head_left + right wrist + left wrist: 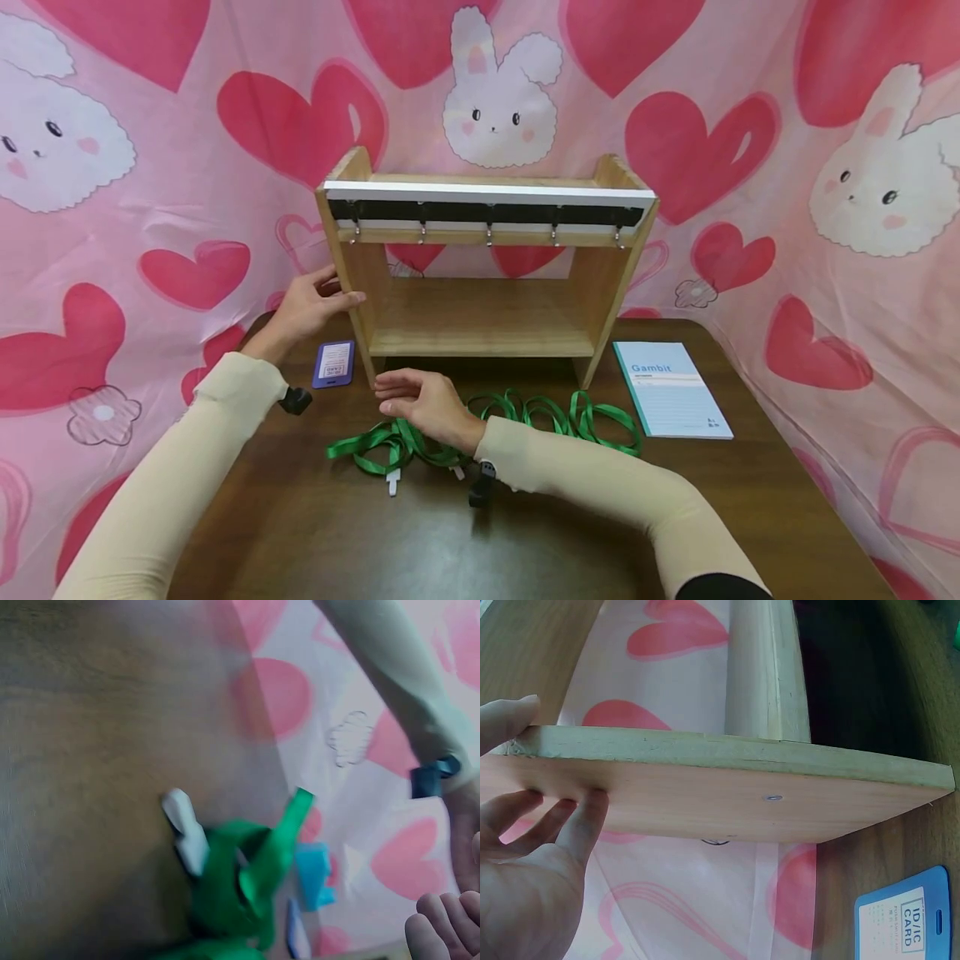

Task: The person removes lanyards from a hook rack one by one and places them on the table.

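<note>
A wooden rack (480, 340) stands on the table, with a strip of metal hooks (491, 214) across its upper front. My left hand (309, 307) grips the rack's left side panel (705, 791); in the left wrist view the thumb lies over the front edge and the fingertips touch the outer face. My right hand (429, 407) is held over a coiled green lanyard (378, 450), fingers fairly straight and nothing in them. Only its fingertips (427, 930) show in the right wrist view. More green lanyards (603, 421) lie in front of the rack, partly hidden by the right forearm.
A blue card holder (333, 364) lies left of the rack. To its right lies a white notebook (672, 389) with a teal spine. White plastic clips (392, 482) stick out from the lanyards. A pink cloth (525, 75) with hearts and rabbits hangs around the brown table (360, 542).
</note>
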The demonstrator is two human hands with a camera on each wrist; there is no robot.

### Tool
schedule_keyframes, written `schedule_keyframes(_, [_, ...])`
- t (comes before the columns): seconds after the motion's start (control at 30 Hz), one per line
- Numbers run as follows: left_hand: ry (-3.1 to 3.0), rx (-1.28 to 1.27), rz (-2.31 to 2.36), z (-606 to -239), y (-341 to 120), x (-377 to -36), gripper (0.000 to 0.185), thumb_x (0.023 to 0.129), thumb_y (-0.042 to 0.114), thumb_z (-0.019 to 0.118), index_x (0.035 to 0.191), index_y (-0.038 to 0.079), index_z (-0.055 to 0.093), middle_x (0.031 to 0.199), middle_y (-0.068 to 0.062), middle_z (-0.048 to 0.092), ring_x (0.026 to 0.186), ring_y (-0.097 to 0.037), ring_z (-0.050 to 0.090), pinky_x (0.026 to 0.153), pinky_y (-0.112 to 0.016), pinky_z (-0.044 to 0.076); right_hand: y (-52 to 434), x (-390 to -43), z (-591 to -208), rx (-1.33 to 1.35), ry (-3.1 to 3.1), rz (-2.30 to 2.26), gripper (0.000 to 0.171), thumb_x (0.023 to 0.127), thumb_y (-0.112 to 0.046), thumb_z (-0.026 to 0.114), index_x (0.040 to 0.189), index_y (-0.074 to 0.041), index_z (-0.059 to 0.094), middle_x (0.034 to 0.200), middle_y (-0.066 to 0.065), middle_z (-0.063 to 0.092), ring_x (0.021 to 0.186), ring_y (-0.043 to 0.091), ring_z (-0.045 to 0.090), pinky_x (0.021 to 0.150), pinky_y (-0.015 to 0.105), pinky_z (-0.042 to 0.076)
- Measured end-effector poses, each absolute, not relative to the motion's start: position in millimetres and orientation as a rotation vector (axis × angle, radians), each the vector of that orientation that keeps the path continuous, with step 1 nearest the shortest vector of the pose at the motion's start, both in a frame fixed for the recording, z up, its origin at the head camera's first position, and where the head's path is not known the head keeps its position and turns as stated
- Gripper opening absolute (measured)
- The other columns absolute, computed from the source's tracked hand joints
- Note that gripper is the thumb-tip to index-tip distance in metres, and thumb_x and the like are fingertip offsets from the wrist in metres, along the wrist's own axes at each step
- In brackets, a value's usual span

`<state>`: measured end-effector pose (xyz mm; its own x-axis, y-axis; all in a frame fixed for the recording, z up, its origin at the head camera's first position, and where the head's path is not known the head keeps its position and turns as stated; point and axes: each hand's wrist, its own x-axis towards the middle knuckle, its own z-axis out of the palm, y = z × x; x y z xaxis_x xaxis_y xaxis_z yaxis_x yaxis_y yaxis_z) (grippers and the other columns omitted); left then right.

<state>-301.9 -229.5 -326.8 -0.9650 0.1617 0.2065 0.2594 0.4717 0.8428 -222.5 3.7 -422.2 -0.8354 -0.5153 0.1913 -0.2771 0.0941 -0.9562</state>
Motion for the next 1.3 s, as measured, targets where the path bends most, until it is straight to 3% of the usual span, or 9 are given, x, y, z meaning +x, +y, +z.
schedule_keyframes(0.43, [-2.636,-0.362,-1.515,-327.0,-228.5,-302.8,0.073,0.093,0.032,0.072,0.156,0.012,0.04,0.154,-0.021,0.049,0.14,-0.043,0.049,0.108,-0.056,0.047,59.7,-231.8,-382.1,-0.83,2.225,-1.841,0.036,0.095,-0.007,0.069,0.13,-0.003,0.066,0.13,0.014,0.07,0.121,0.031,0.067,0.095,0.028,0.059])
schedule_keyframes(0.6, [-2.638,-0.37,-1.524,-323.4,-228.0,-304.0,0.075,0.093,0.032,0.072,0.157,0.013,0.038,0.154,-0.02,0.049,0.141,-0.042,0.048,0.109,-0.055,0.046,82.5,-236.8,-369.2,-0.83,2.274,-1.878,0.036,0.095,-0.007,0.069,0.13,-0.001,0.065,0.131,0.022,0.068,0.12,0.031,0.068,0.097,0.03,0.058])
schedule_keyframes(0.83, [-2.64,-0.366,-1.53,-324.5,-230.8,-303.0,0.074,0.094,0.031,0.072,0.157,0.012,0.038,0.155,-0.021,0.048,0.142,-0.042,0.047,0.109,-0.055,0.046,112.4,-243.1,-352.8,-0.813,2.267,-2.007,0.034,0.094,-0.001,0.068,0.128,0.001,0.065,0.129,0.023,0.068,0.121,0.046,0.063,0.094,0.027,0.059])
schedule_keyframes(1.07, [-2.646,-0.352,-1.515,-324.1,-231.6,-301.5,0.074,0.093,0.032,0.072,0.156,0.011,0.04,0.153,-0.022,0.049,0.141,-0.042,0.048,0.109,-0.055,0.046,144.4,-242.9,-338.6,-0.783,2.359,-2.022,0.036,0.095,-0.007,0.068,0.13,0.0,0.065,0.129,0.017,0.07,0.115,0.017,0.07,0.095,0.023,0.058])
schedule_keyframes(1.3, [-2.657,-0.351,-1.51,-324.8,-231.3,-301.9,0.074,0.094,0.032,0.072,0.157,0.011,0.039,0.154,-0.021,0.049,0.141,-0.043,0.048,0.109,-0.056,0.046,169.9,-240.2,-328.1,-0.731,2.362,-2.079,0.038,0.096,-0.009,0.068,0.132,0.001,0.063,0.124,0.003,0.073,0.116,0.016,0.069,0.096,0.022,0.057])
